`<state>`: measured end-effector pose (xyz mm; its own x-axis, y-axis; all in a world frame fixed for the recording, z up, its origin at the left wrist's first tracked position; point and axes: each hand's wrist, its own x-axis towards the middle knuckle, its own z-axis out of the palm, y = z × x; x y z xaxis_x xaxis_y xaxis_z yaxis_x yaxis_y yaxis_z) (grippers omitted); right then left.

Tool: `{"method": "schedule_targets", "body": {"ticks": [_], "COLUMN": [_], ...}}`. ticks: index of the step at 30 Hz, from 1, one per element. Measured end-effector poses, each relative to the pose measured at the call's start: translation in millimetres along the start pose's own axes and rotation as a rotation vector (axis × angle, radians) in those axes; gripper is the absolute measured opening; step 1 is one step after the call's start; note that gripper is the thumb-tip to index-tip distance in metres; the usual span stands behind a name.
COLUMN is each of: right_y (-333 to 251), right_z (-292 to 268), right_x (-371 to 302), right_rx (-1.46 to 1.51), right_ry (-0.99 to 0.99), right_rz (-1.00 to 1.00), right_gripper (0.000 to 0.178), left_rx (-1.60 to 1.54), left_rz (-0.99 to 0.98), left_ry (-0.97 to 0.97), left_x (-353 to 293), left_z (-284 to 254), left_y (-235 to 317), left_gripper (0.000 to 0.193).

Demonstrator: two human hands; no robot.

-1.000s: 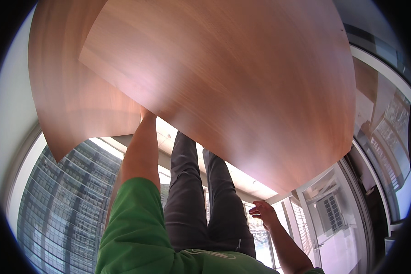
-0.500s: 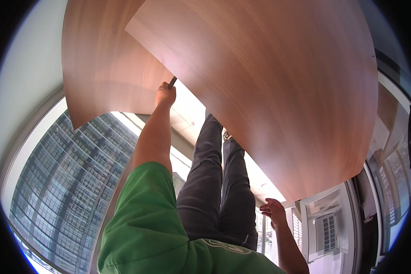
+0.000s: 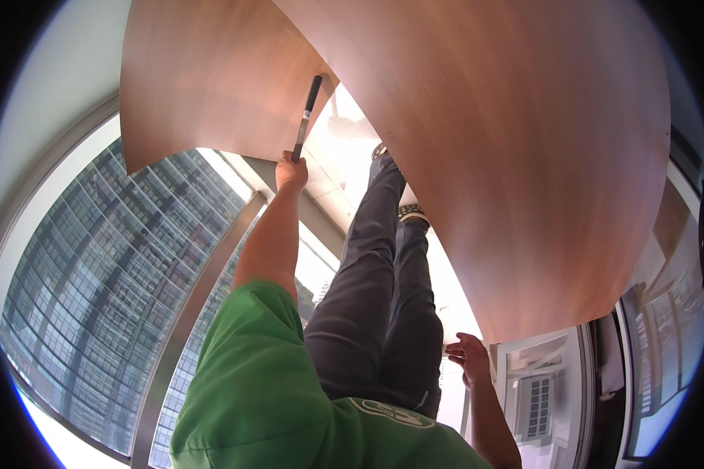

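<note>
My left hand (image 3: 291,170) is closed round one black end of a slim tool (image 3: 305,117) with a metal middle and a longer black end pointing up and away. The tool's exact kind does not show. It appears beside the gap between a left wood-grain panel (image 3: 211,86) and a large right wood-grain panel (image 3: 508,156). Down at the lower right, my right hand (image 3: 471,361) hangs near the lower edge of the large panel. Its fingers are slightly bent and apart, with nothing seen in them.
My legs (image 3: 368,313) and patterned shoes (image 3: 412,213) stand on the pale floor (image 3: 328,184) between the panels. A large window (image 3: 109,273) with a metal frame is on my left. A white-framed glass pane (image 3: 544,383) lies at lower right.
My left hand has shifted slightly, and more of the tool now shows above it, with its metal middle visible. The view has shifted, showing more shoes and floor. My right hand stays about the same.
</note>
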<state>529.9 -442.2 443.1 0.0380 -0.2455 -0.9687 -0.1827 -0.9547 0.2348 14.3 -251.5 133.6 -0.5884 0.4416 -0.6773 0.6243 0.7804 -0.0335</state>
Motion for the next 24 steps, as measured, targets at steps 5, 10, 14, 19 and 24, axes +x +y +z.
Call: {"method": "schedule_targets", "body": {"ticks": [5, 10, 14, 19, 24], "right_y": [-5, 6, 25, 38, 60], "right_z": [-1, -13, -11, -1, 23], "right_x": [-4, 1, -4, -14, -23], "right_rx": [-0.045, -0.204, -0.627, -1.034, -1.198], "right_ry": [0.019, 0.029, 0.031, -0.032, -0.026], "right_rz": [-0.036, -0.13, -0.441, -0.685, -0.635], "right_gripper": [0.034, 0.039, 0.057, 0.066, 0.066], "left_rx": [-0.157, -0.328, -0.348, -0.361, -0.386], "left_rz": [-0.171, -0.303, -0.46, -0.491, -0.461], "left_ry": [0.106, 0.22, 0.289, 0.27, 0.309], "left_x": [-50, -92, -103, -110, -86], "left_z": [24, 39, 37, 38, 36], "left_y": [-56, -114, -147, -186, -199], "left_gripper": [0.031, 0.032, 0.035, 0.032, 0.029]}}
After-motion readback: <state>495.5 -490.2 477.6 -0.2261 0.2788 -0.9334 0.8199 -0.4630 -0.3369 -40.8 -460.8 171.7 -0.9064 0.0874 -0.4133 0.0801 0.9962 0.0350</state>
